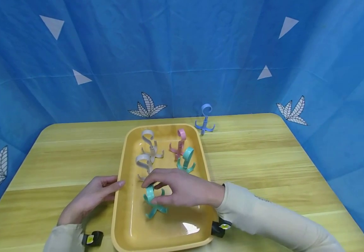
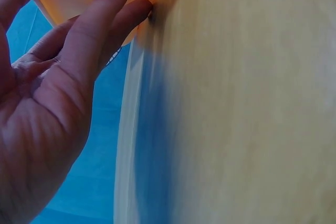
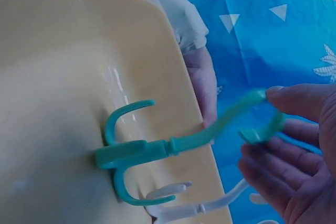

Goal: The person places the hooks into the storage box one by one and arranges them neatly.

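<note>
My left hand [image 1: 95, 194] holds the left rim of a yellow tray [image 1: 121, 210], thumb over the edge and fingers against the outer wall. Over the tray's near half, my right hand [image 1: 178, 187] pinches the curled top of a green rotating hook [image 1: 154, 208], thumb on one side and fingers on the other. The right wrist view shows this hook [image 3: 142, 150] with its prongs at the tray floor. Just beyond the right hand, a second green hook [image 1: 186, 161] and two white hooks [image 1: 151, 150] stand in the tray, one white hook partly hidden. A pink hook [image 1: 178, 147] stands near them.
Outside the tray, a blue hook [image 1: 205, 122] stands on the wooden table [image 1: 263, 157] near its back edge. A blue patterned curtain [image 1: 185, 52] hangs behind and along the sides. Black straps with small devices [image 1: 221, 227] are worn at both wrists.
</note>
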The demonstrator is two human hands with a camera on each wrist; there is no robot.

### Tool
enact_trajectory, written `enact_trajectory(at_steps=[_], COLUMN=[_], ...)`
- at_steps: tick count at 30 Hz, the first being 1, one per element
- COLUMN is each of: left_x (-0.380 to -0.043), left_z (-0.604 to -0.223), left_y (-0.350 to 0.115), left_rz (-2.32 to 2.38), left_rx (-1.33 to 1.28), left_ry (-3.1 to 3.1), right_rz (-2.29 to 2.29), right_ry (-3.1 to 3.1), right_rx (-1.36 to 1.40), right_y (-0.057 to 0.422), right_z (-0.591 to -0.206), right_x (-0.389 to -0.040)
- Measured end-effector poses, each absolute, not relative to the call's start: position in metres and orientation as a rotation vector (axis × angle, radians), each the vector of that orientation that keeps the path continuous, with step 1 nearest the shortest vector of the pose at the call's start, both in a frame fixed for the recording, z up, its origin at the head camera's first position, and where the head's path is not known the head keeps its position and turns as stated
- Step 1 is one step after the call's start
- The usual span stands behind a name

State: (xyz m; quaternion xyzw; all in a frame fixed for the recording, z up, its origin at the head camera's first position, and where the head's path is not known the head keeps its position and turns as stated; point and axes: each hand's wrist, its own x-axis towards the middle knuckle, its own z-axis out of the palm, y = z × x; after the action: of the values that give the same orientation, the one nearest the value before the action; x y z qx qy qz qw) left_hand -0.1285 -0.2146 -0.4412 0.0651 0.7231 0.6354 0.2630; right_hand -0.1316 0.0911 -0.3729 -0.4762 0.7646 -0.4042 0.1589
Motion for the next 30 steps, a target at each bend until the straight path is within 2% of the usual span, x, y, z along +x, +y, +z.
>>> enact_trajectory(at_steps=[7,16,30], left_x=[-0.128,-0.127,-0.127], left_z=[-0.440,-0.438,-0.439], left_y=[-0.214,-0.214,-0.216], left_rz=[1.717,1.721,1.742], left_rx=[0.189,0.168,0.168], left_ry=[1.942,1.933,1.892], right_rz=[-1.218,-1.213,-1.460], right_ry=[2.187,2.257,2.219], right_rx=[-1.274,-1.319,-1.335], right_y=[0.096,0.108,0.130], right_z=[-0.373,-0.368,-0.358], right_x=[-0.132,-0.132,-0.138])
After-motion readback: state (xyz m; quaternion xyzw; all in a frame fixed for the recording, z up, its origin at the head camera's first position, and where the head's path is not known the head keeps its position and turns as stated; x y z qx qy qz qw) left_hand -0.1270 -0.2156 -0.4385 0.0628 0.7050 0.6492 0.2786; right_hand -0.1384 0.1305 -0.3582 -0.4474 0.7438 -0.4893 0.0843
